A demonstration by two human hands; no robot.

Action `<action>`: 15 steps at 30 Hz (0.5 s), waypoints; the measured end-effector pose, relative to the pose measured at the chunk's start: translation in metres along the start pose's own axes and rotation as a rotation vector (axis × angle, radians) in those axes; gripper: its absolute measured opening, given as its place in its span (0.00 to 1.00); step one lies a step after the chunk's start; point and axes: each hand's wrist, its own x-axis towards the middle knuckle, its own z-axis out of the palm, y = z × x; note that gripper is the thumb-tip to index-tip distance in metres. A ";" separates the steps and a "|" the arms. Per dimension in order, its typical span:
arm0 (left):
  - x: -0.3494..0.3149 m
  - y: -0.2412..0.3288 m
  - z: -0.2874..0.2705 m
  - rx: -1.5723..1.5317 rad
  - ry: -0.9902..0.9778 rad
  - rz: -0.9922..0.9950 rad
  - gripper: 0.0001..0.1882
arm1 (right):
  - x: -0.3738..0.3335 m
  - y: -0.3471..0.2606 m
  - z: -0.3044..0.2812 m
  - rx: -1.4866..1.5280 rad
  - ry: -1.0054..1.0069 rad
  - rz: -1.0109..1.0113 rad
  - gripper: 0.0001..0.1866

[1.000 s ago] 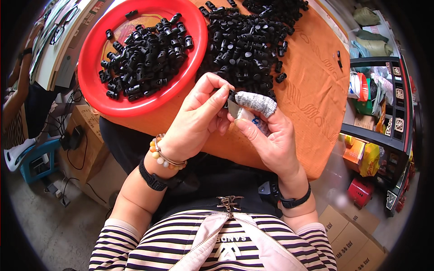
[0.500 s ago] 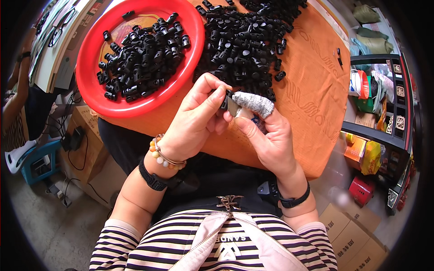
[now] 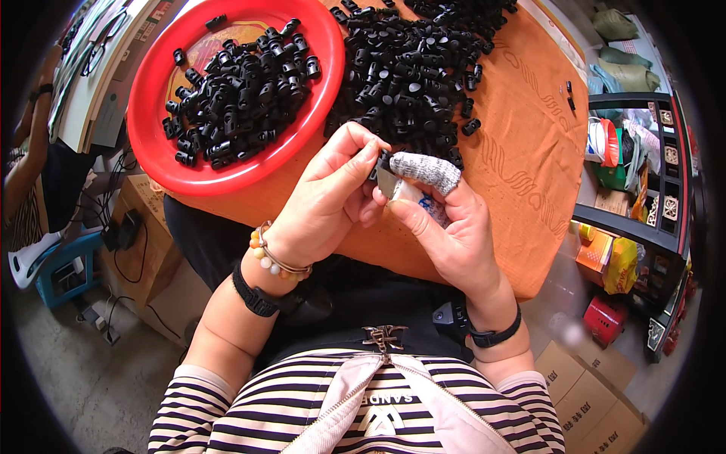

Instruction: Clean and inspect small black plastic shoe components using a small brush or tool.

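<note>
My left hand [image 3: 329,181] pinches a small black cord lock [image 3: 383,162] between thumb and fingers; most of it is hidden. My right hand [image 3: 461,242] is closed around a flat grey metal blade [image 3: 387,184] with a white wrapped grip that has blue marks. A grey knitted sleeve [image 3: 427,171] covers my right index finger, which lies against the cord lock. The blade's edge meets the piece. Just beyond my hands spreads a heap of black cord locks [image 3: 408,76]. More cord locks [image 3: 242,98] lie in a round red tray [image 3: 144,140] on the left.
An orange cloth [image 3: 529,151] covers the table, with a few small black pieces [image 3: 570,94] at its right. A black shelf [image 3: 628,219] holding bags and tubs stands to the right, above cardboard boxes [image 3: 582,393]. On the left are a blue stool [image 3: 68,276] and another person's arm [image 3: 34,144].
My right hand has turned slightly, so more of the blade and its white grip shows. Both hands keep their hold at nearly the same place.
</note>
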 end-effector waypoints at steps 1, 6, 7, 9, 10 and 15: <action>0.000 0.000 0.000 0.000 0.000 0.000 0.06 | 0.000 -0.001 -0.001 -0.008 -0.007 0.016 0.17; 0.000 0.000 -0.002 0.012 -0.007 0.010 0.06 | 0.000 -0.009 -0.002 -0.024 -0.040 0.075 0.15; 0.001 -0.001 -0.003 0.012 -0.007 0.009 0.06 | 0.000 -0.007 -0.002 -0.003 -0.040 0.051 0.15; 0.001 -0.002 -0.007 0.005 -0.037 -0.004 0.06 | 0.001 -0.006 -0.002 0.018 -0.039 0.028 0.15; 0.001 -0.002 -0.008 0.005 -0.037 -0.004 0.06 | 0.001 -0.007 -0.002 0.016 -0.041 0.027 0.14; 0.001 0.000 -0.005 -0.061 -0.040 -0.039 0.07 | 0.002 -0.010 -0.002 0.063 -0.056 0.082 0.14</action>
